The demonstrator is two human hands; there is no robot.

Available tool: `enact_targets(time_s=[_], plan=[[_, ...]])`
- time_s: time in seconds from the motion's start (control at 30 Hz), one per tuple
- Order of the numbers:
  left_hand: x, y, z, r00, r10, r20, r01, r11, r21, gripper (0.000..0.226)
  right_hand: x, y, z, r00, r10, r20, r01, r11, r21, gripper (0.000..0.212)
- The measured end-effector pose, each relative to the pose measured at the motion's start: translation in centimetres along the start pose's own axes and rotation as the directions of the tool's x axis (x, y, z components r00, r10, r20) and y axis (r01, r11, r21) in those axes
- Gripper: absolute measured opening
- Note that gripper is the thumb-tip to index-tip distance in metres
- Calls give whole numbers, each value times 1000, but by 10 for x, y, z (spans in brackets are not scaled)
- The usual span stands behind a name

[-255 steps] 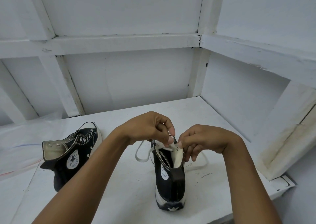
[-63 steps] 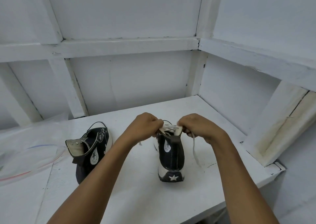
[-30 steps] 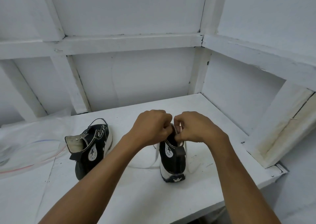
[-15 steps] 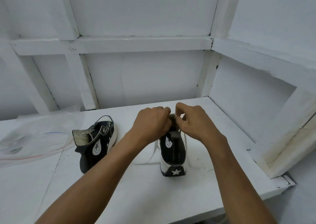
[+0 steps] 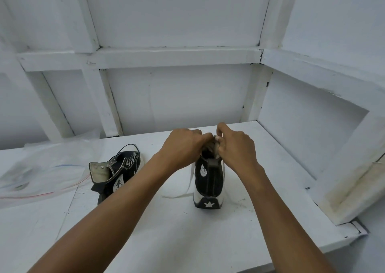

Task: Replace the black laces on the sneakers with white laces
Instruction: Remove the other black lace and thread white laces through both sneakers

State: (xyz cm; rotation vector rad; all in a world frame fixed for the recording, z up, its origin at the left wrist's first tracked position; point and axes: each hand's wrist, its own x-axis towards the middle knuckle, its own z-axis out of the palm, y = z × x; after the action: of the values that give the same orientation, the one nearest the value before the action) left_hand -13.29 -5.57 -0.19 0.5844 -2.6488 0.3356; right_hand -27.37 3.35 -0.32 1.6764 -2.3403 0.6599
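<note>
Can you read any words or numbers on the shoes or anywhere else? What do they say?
No text here can be read.
Round patch on the other sneaker: a star; the lettering is too blurred to read.
Side patch on the upright sneaker: too blurred to read.
Heel label on the upright sneaker: a white star only, no words.

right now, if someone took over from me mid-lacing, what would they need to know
Left hand and right hand: both curled at the collar of the upright sneaker, apparently pinching the white lace.
Its slack ends trail onto the table.
The front lacing is hidden from here.
Second sneaker lies to the left, with a thin black lace looped at its toe.
To do: finish this sneaker's top, then relace the second.
</note>
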Motion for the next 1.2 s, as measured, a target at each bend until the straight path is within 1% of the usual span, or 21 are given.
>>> enact_targets(time_s=[0.07, 0.1, 0.17, 0.2, 0.23, 0.3, 0.33, 0.37, 0.43, 0.47, 0.53, 0.6, 0.67, 0.7, 0.8, 0.83, 0.9, 1.0, 1.07, 1.13, 1.2], plan=[[1, -4, 2, 1000, 12, -3, -12, 997, -79, 11, 0, -1, 4, 1000, -19, 10, 18, 1000, 16, 7], [1, -5, 2, 999, -4, 34, 9, 991, -137, 5, 0, 0, 6, 998, -51, 30, 50, 998, 41, 7], [0, -12, -1, 990, -40, 136, 78, 954, -289, 8, 1, 5, 7, 989, -99, 108, 82, 985, 153, 8], [-1, -16, -2, 978, -60, 201, 133, 918, -373, 9, 2, 10, 6, 983, -83, 162, 41, 968, 248, 11], [-2, -20, -3, 962, -80, 261, 194, 873, -448, 10, 4, 15, 4, 973, -45, 227, -37, 938, 345, 18], [-5, -27, -1, 929, -132, 344, 313, 778, -545, 18, 6, 24, -3, 915, 36, 402, -237, 854, 463, 36], [-8, -27, 0, 909, -174, 379, 382, 712, -589, 23, 5, 27, -6, 861, 56, 506, -338, 807, 485, 45], [-11, -25, 0, 881, -227, 416, 461, 615, -640, 28, 5, 30, -8, 800, 52, 598, -420, 759, 497, 53], [-17, -21, 3, 790, -281, 545, 613, 345, -711, 38, 2, 36, -5, 718, -2, 696, -509, 681, 527, 62], [-21, -21, 5, 749, -254, 612, 661, 233, -713, 42, 1, 39, -3, 700, -34, 713, -518, 664, 540, 61], [-29, -22, 9, 719, -141, 680, 695, 112, -711, 46, -1, 46, 5, 699, -81, 710, -515, 632, 579, 54], [-34, -25, 13, 725, -92, 683, 687, 19, -727, 44, -1, 49, 9, 739, -85, 668, -532, 534, 657, 44], [-34, -30, 13, 731, -106, 674, 673, -51, -738, 35, 2, 51, 7, 776, -79, 625, -545, 413, 729, 37], [-34, -33, 13, 736, -120, 667, 665, -62, -745, 30, 3, 51, 4, 790, -77, 608, -542, 375, 752, 34], [-28, -41, 9, 764, -218, 607, 618, -23, -786, 24, 9, 49, -4, 829, -36, 559, -534, 249, 808, 31], [-25, -42, 8, 775, -254, 578, 588, -46, -808, 22, 12, 48, -7, 837, -11, 547, -534, 201, 821, 31], [-18, -42, 5, 788, -310, 531, 504, -169, -847, 20, 17, 43, -9, 841, 21, 541, -539, 132, 832, 30], [-3, -38, -3, 793, -322, 517, 396, -372, -840, 22, 26, 34, -13, 839, 34, 542, -543, 20, 839, 32], [8, -37, -8, 802, -315, 508, 340, -458, -821, 21, 34, 28, -19, 847, 29, 531, -529, -47, 847, 31], [18, -37, -14, 822, -318, 473, 305, -456, -836, 19, 42, 23, -27, 866, 26, 499, -495, -84, 865, 25], [28, -37, -20, 840, -338, 424, 277, -405, -872, 18, 50, 19, -33, 897, 37, 440, -435, -99, 895, 20]])
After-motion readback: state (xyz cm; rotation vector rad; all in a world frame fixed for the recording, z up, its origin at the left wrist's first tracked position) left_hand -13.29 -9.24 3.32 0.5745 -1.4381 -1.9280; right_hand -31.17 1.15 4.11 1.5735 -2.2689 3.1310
